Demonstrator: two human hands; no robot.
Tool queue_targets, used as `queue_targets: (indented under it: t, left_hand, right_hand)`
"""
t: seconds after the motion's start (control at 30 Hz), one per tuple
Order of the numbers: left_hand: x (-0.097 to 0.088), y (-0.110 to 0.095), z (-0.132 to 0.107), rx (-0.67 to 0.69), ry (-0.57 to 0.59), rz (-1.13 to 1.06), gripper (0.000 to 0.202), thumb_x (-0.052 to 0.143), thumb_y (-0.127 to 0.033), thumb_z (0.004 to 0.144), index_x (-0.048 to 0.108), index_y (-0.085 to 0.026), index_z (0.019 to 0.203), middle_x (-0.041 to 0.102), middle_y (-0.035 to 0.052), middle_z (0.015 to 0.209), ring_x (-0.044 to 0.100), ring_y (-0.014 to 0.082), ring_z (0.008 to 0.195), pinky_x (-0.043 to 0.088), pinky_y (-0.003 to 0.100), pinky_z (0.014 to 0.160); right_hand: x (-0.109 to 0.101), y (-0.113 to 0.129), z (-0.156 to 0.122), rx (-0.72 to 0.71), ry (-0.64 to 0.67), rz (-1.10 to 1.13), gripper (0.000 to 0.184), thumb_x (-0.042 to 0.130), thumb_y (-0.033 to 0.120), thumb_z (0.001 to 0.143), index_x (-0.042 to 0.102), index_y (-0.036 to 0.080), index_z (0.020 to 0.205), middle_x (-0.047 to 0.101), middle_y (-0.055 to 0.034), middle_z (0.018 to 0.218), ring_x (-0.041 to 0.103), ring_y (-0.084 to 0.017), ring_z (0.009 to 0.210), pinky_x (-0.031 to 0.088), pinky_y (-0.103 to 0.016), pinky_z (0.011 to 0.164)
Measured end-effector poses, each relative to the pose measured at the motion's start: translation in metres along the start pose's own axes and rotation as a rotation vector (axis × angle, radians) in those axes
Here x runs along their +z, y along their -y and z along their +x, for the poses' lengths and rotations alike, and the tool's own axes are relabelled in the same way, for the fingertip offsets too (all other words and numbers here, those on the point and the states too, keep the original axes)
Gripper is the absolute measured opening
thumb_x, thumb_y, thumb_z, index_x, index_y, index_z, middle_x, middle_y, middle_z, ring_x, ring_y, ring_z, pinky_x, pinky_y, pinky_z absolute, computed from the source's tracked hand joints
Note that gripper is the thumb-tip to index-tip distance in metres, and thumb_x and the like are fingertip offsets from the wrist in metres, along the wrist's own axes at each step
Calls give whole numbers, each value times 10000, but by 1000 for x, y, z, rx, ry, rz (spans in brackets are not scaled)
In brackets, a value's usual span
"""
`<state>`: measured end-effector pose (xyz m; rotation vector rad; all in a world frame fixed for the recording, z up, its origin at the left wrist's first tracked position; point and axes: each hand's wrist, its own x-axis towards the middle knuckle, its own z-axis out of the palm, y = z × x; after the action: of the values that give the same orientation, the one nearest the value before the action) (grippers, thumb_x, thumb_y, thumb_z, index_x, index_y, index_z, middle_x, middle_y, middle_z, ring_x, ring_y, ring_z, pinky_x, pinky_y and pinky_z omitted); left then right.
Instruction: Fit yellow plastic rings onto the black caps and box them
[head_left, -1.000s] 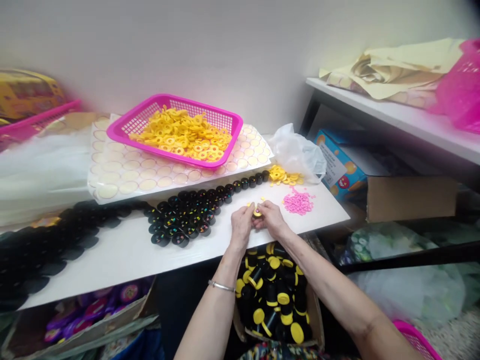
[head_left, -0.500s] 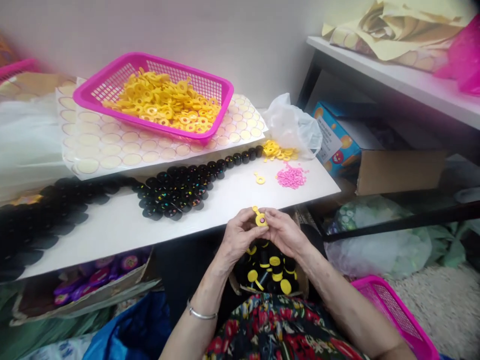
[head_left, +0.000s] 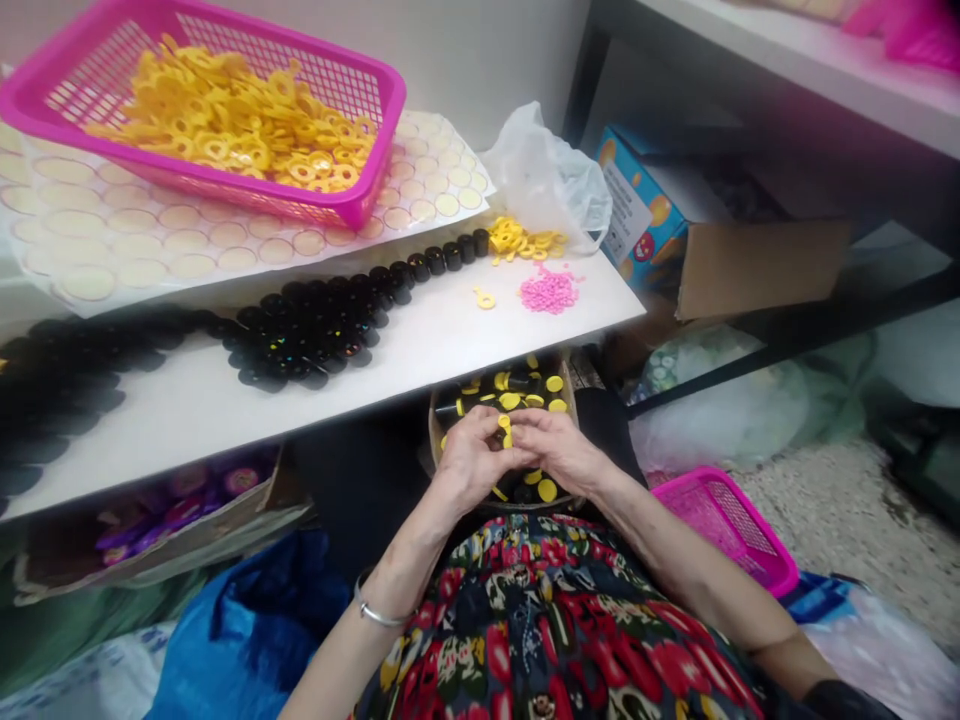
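Above a box of black containers with yellow caps [head_left: 547, 490], my two hands meet over my lap. A small yellow plastic ring piece with a short tab [head_left: 505, 428] is pinched between them. My left hand [head_left: 466, 458] grips it from the left with thumb and fingers. From the other side, the fingers of my right hand [head_left: 559, 448] close on it too, partly covering it. On the white table, a single yellow ring piece [head_left: 485, 299] lies beside a heap of tiny pink pieces [head_left: 550, 289]. Behind these is a small pile of yellow pieces [head_left: 521, 240].
A pink basket [head_left: 367, 205] of yellow pieces rests on sticker sheets [head_left: 187, 245]. Black containers [head_left: 300, 325] line the white table [head_left: 420, 350]. Right are a plastic bag [head_left: 551, 170], a cardboard box [head_left: 757, 265] and another pink basket [head_left: 780, 570]; a blue bag [head_left: 247, 630] lies lower left.
The view has tilted down and shifted right. My hands have drawn back from the table edge, over the box of containers, still holding the yellow piece, which is now turned differently.
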<state>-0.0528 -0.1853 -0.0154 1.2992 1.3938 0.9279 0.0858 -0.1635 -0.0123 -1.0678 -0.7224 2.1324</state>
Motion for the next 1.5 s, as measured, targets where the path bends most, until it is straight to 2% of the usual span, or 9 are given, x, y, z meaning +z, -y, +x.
queue_targets:
  t: [0.2,0.33,0.6,0.77,0.9,1.07,1.23,1.33,1.5]
  left_hand:
    - [2,-4,-14,69,92,94,247,762,-380,583,685,-161,667,485,0,723,459,117,690,378,226,590]
    - [0,-3,-17,5,114,82,238,761,-369,576,702,-155,662,482,-13,645,444,105,627,360,230,570]
    - [10,9,-22,-11,36,108,216,754,-340,570,670,-144,603,460,-30,602,423,96,597,358,240,587]
    - [19,15,-19,107,-36,93,302,758,-323,593,690,-178,849,557,14,816,520,150,787,420,270,707]
    - [21,18,-19,197,-166,22,324,775,-340,586,692,-185,857,591,50,903,537,187,871,433,311,794]
    - [12,21,-22,309,6,-40,370,804,-355,544,716,-195,865,631,60,857,500,228,956,398,379,894]
    - [5,25,-29,263,72,-88,448,787,-370,574,702,-210,983,611,81,999,436,244,1091,362,406,962]
    - [2,23,-32,280,108,-39,433,782,-354,587,699,-218,989,640,70,935,426,246,1099,329,419,990]
    - [4,14,-32,352,132,81,323,770,-355,603,712,-210,886,662,50,808,448,243,1032,321,425,983]
  right_hand:
    - [-11,-6,-15,15,58,-60,313,762,383,622,638,110,711,531,31,611,479,-39,493,395,-167,458]
    - [-12,-9,-19,75,116,-83,339,772,357,613,660,116,824,610,-7,691,571,-90,562,484,-253,582]
    - [-6,-23,-15,19,-113,-51,308,820,275,499,632,103,673,580,15,553,512,-75,478,408,-204,463]
    - [-5,-23,-18,-9,-134,156,283,789,241,583,622,126,780,609,9,692,564,-79,599,461,-203,560]
    - [-4,-20,-21,49,-41,221,235,704,309,717,591,140,836,623,-16,793,608,-117,659,510,-272,617]
    - [-13,-21,-11,272,39,255,357,487,492,851,549,143,800,599,-2,653,575,-124,512,504,-280,480]
    - [-26,-24,-4,247,235,302,424,554,560,776,560,138,748,591,3,648,566,-104,547,498,-236,503]
    - [-30,-25,-7,195,312,206,484,650,588,666,603,134,826,605,-12,723,578,-114,619,511,-255,562]
    - [-31,-24,-13,89,305,-41,496,812,395,532,642,107,899,588,-7,729,523,-84,608,429,-184,510]
